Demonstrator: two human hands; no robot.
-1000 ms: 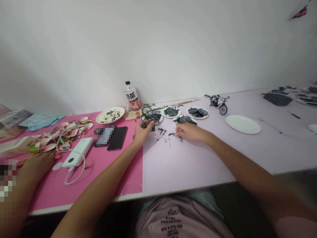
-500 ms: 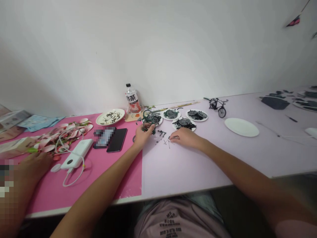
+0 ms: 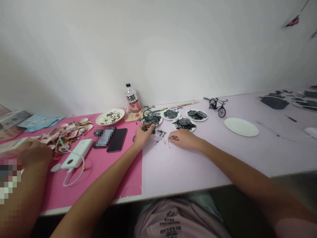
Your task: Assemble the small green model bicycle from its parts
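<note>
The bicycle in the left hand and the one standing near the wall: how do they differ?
The held bicycle is gripped and partly covered by the left hand; the standing bicycle rests on the table, uncovered. The held bicycle looks greenish; the standing bicycle looks mostly black. Both are small models.

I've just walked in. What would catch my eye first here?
Probably the small dark bicycle model in the left hand, near the picture's center. Another bicycle model stands farther right, behind an oval white plate. The pink petals heaped at left also stand out.
</note>
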